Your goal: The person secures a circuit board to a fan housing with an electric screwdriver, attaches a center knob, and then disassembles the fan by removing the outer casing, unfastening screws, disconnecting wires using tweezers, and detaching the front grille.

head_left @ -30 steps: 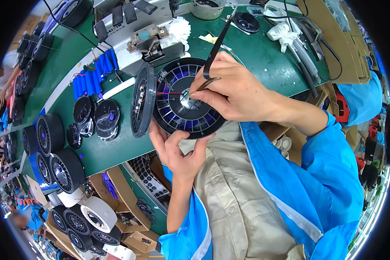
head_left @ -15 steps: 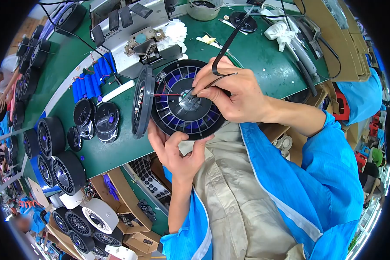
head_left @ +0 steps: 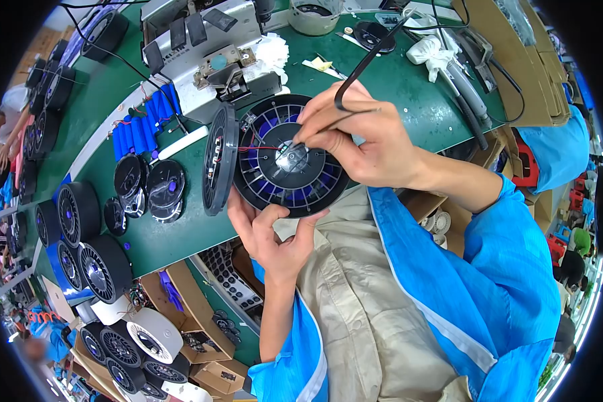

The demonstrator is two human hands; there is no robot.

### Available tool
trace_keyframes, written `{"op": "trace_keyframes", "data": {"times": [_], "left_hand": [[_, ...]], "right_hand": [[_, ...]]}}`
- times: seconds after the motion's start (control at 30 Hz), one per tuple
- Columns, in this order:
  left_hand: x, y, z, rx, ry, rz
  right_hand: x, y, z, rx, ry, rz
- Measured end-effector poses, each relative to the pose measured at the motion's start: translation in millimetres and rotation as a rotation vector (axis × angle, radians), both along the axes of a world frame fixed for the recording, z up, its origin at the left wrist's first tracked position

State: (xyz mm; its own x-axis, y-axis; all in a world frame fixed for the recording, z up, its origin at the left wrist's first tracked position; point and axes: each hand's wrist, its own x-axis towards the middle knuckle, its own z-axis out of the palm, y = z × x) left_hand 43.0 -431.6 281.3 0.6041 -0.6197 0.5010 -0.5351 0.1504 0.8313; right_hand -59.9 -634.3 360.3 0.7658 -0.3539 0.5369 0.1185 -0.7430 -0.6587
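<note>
My left hand (head_left: 275, 238) holds the lower edge of a round black housing (head_left: 305, 191) with a spoked ring and purple parts inside. Thin red and black wires run from its middle to a round dark cover (head_left: 221, 159) standing on edge at its left. My right hand (head_left: 368, 137) pinches black tweezers (head_left: 345, 115) over the housing, their tips near the small green part at its centre. A black strip or cable (head_left: 368, 59) rises from behind the right fingers; where it ends at the hand is hidden.
Blue cylinders (head_left: 137, 130), a white stick (head_left: 183, 142) and glossy black discs (head_left: 165, 184) lie left of the housing. Behind it stands a metal machine (head_left: 201, 43). Black wheels (head_left: 105, 268) are stacked at the left edge, a grey-handled tool (head_left: 465, 90) lies right.
My right hand has shifted slightly, and the tweezers have turned so that their rear end points further right. The black strip leans further right. My left hand has barely moved.
</note>
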Motion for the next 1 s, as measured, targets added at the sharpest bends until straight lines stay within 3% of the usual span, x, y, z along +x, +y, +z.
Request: {"op": "trace_keyframes", "data": {"times": [0.13, 0.27, 0.37, 0.4, 0.53, 0.63, 0.67, 0.77, 0.87, 1.0], "left_hand": [[-0.3, -0.2, 0.1, -0.007, 0.027, -0.010], [0.5, -0.4, 0.5, -0.003, 0.009, -0.011], [1.0, 0.4, -0.1, 0.005, 0.001, -0.014], [0.7, 1.0, -0.6, 0.003, 0.009, -0.013], [-0.2, 1.1, -1.7, -0.013, 0.042, -0.019], [-0.3, 2.5, -2.8, -0.023, 0.070, -0.023], [-0.5, 4.0, -4.2, -0.009, 0.077, -0.020], [0.8, 7.9, -1.9, 0.014, 0.090, -0.030], [1.5, 6.3, 15.4, 0.103, -0.121, 0.013], [-5.1, 16.1, 16.0, 0.078, -0.144, 0.067]], "right_hand": [[-1.5, 0.8, 0.5, -0.138, 0.012, 0.035], [-5.7, -6.2, 17.9, 0.020, 0.066, 0.011], [-14.8, -14.1, 30.3, 0.564, -0.117, 0.063], [-19.8, -19.5, 32.9, 0.563, -0.117, 0.058], [-48.7, -51.5, 43.5, 0.447, 0.023, -0.137], [-72.3, -66.7, 54.0, 0.082, 0.656, -0.320], [-79.2, -71.4, 51.7, 0.080, 0.654, -0.330], [-99.4, -80.9, 29.9, -0.303, 0.872, -0.215], [-104.8, -80.7, 13.9, -0.267, 0.866, -0.271], [-103.6, -80.1, 11.4, -0.224, 0.796, -0.361]]}}
